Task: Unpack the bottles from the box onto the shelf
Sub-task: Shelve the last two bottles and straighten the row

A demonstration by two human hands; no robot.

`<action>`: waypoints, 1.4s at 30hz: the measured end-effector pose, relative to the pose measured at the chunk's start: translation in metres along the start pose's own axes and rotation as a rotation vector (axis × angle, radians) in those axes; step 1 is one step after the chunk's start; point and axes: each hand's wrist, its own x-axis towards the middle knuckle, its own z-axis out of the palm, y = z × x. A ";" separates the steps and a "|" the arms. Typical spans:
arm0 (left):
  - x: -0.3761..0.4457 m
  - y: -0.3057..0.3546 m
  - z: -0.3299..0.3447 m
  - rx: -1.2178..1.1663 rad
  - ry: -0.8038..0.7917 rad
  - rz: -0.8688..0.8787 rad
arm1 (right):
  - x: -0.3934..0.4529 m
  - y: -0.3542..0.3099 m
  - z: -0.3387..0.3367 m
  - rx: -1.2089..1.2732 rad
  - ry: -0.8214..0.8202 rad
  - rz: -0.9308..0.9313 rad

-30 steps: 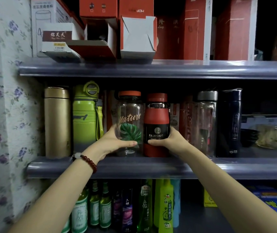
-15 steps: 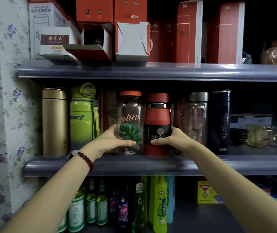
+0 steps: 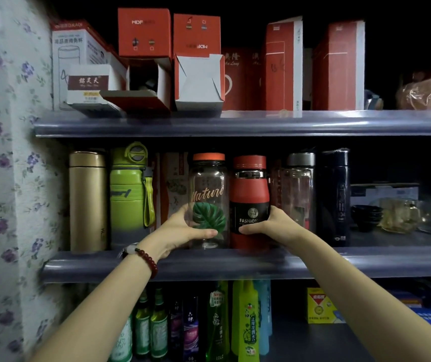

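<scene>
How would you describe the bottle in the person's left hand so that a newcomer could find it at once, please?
Look at the middle shelf, roughly at its centre, just right of the green flask. The clear bottle stands upright there, gripped low down by the left hand. Unlike the opaque red bottle touching its right side, it is see-through, with an orange lid, "Nature" lettering and a green leaf print.

Dim lighting, glare along shelf edges (image 3: 235, 126), black upper right corner, wide-angle bowing, blurred wallpaper (image 3: 2, 178)
</scene>
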 end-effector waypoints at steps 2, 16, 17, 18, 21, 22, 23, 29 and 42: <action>-0.001 0.000 0.000 0.010 0.006 0.009 | -0.001 0.003 0.003 -0.006 0.028 -0.010; -0.013 0.013 0.002 0.337 -0.083 -0.051 | -0.035 -0.004 0.004 -0.437 0.237 0.082; -0.016 0.012 0.002 0.382 -0.068 -0.052 | -0.040 -0.006 0.005 -0.485 0.269 0.071; -0.018 0.010 0.001 0.437 -0.030 -0.053 | -0.044 -0.008 0.007 -0.523 0.308 0.054; -0.030 0.006 -0.004 0.547 0.177 -0.034 | -0.057 -0.011 0.007 -0.620 0.423 -0.025; -0.035 0.006 -0.006 0.531 0.245 -0.011 | -0.062 -0.013 0.008 -0.640 0.452 -0.067; -0.041 0.006 -0.009 0.499 0.309 0.019 | -0.067 -0.013 0.010 -0.649 0.475 -0.108; -0.071 0.002 -0.049 0.432 0.614 0.094 | -0.074 -0.026 0.045 -0.573 0.423 -0.329; -0.078 -0.048 -0.162 0.736 0.640 0.032 | -0.018 -0.069 0.186 -0.563 0.201 -0.383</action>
